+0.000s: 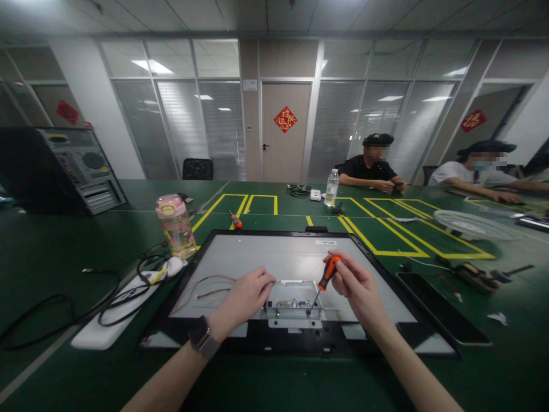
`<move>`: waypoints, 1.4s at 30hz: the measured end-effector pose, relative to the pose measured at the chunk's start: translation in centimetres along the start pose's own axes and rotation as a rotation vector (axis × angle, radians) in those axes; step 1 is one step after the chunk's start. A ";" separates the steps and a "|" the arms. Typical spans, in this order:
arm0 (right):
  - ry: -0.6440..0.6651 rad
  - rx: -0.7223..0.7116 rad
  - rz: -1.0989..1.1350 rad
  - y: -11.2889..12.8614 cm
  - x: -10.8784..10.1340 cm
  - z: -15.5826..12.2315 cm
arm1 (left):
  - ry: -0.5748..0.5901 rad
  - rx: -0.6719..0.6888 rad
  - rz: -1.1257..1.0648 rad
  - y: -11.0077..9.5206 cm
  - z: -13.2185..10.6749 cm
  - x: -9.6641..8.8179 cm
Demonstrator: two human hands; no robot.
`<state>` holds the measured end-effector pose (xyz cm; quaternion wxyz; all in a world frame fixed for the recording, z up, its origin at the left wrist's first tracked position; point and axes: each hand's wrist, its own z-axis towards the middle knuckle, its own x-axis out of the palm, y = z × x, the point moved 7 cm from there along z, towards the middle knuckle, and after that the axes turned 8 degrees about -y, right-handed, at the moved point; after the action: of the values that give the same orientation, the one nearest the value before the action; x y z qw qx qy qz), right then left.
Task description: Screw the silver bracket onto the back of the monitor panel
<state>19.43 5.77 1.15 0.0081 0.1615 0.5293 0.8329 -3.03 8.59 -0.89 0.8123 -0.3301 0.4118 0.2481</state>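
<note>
Smooth, satin metal is seen on the panel (261,249) and bracket (297,288); the frame (309,340) is read as dark plastic. On the screwdriver (329,273), a plastic handle is joined to a shiny metal shaft (315,300). The bench (291,380) is finished smooth, faint sheen. Clear plastic is noted for the bottle (331,189), smooth plastic for the power strip (107,321), wood look for the door (285,166).
</note>
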 end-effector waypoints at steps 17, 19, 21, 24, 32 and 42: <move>-0.032 -0.143 -0.147 2.8 0.8 -1.1 | -0.005 -0.014 -0.007 -0.1 -0.3 -0.1; -0.006 -0.077 -0.115 2.0 0.6 -0.9 | -0.004 -0.020 -0.003 -0.1 -0.3 -0.2; 0.004 -0.050 -0.084 1.5 0.4 -0.7 | -0.003 -0.021 0.003 -0.1 -0.2 -0.1; 0.038 -0.049 -0.054 1.2 0.5 -0.6 | -0.011 -0.016 0.004 -0.1 -0.2 -0.1; 0.016 -0.033 -0.026 1.1 0.3 -0.6 | -0.015 -0.010 0.008 0.0 -0.3 0.0; 0.076 -0.043 -0.031 1.5 0.9 -0.8 | -0.015 -0.015 0.021 -0.4 -0.2 -0.3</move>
<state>18.64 4.61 2.36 0.0041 0.1212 0.5138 0.8493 -3.05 8.16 -0.60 0.8102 -0.3299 0.4072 0.2624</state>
